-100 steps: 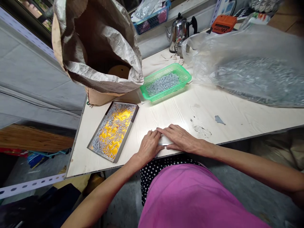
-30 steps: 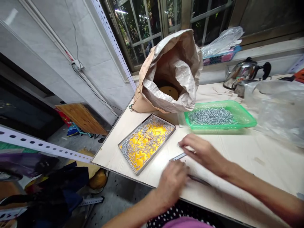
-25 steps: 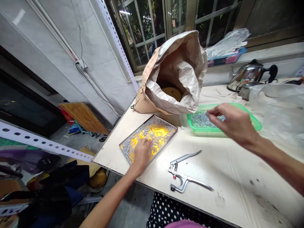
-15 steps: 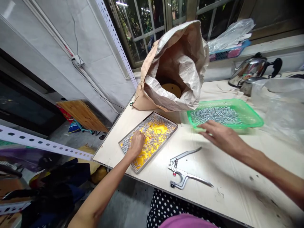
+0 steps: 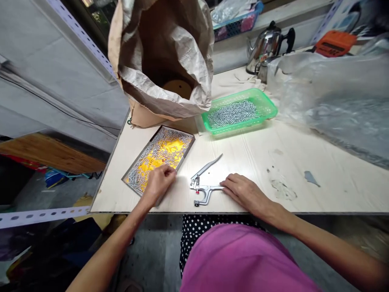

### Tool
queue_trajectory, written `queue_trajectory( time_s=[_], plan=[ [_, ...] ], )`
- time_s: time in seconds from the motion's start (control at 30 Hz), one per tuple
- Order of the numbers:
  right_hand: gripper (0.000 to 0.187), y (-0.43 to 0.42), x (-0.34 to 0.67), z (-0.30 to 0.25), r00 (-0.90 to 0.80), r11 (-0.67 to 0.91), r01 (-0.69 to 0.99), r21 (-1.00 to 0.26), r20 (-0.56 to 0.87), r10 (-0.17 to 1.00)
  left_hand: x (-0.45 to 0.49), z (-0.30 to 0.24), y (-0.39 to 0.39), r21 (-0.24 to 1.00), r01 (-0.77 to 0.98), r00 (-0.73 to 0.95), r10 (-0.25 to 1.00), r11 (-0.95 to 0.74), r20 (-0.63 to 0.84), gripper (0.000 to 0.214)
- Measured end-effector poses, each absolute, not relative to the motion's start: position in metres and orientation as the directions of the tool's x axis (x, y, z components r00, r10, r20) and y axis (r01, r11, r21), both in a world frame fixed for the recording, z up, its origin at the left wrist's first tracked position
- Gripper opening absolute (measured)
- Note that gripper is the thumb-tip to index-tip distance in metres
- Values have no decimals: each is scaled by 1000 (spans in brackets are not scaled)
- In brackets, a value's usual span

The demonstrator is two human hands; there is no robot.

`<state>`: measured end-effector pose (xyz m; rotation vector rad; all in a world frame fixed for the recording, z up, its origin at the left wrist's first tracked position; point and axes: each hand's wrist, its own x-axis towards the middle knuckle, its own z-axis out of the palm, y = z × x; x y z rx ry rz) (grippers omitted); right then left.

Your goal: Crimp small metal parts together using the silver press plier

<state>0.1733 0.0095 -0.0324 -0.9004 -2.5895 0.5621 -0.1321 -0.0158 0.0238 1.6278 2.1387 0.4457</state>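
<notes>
Metal pliers (image 5: 203, 188) lie on the table (image 5: 258, 158), touching the right hand (image 5: 243, 193), whose loose fingers rest on one handle. The left hand (image 5: 158, 181), fingers curled closed, sits at the tray's (image 5: 140, 154) near end.

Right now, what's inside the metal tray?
Small silver pins lie scattered over a yellow liner in the metal tray. The left hand covers its near corner, so whatever lies under the fingers is hidden.
</notes>
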Motion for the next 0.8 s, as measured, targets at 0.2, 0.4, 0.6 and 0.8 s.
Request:
queue_trajectory(
  time_s=[0.2,0.4,0.6,0.8],
  plan=[
    [12,3,167,-45,-721,712,580,-395,157,675,-72,-3,-57,759,363,-223,841,541,-492,35],
    [8,-1,166,-51,-691,708,608,-360,199,695,-62,-19,-68,763,267,-245,807,589,-538,47],
    [8,-4,166,-51,-679,707,627,-327,215,702,-64,-27,-71,721,408,-258,829,559,-496,46],
    [14,-5,165,-52,-680,714,631,-303,226,697,-68,-26,-70,629,559,-259,834,541,-487,39]
  ],
)
